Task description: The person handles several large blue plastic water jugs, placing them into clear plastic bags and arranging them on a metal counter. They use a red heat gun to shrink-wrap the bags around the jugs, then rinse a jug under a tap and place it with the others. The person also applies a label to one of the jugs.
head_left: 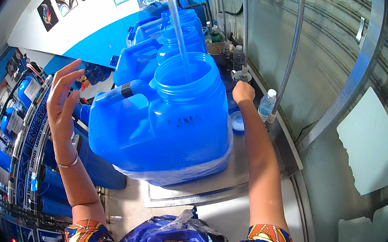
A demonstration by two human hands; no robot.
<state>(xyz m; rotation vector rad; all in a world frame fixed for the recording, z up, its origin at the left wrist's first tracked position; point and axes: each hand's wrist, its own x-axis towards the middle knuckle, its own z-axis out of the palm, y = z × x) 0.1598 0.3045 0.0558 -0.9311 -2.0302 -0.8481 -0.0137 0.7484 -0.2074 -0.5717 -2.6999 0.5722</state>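
The near blue water jug [175, 119] hides the bases of the jugs behind it [179, 38]. The right hand's [243, 92] fingers curl out of sight at the valve [242, 74]. Hoses [291, 46] run off the top edge. Items at far left are too small and warped to identify.

Single head-worn fisheye view, looking steeply down from close above a blue jug [180, 119] on a steel counter [226, 177]; forearms enter from 6 o'clock, a wall lies toward 11 o'clock, edges bend at the rim.

A big translucent blue water jug [175, 119] stands upright, uncapped, on the steel counter [225, 182].
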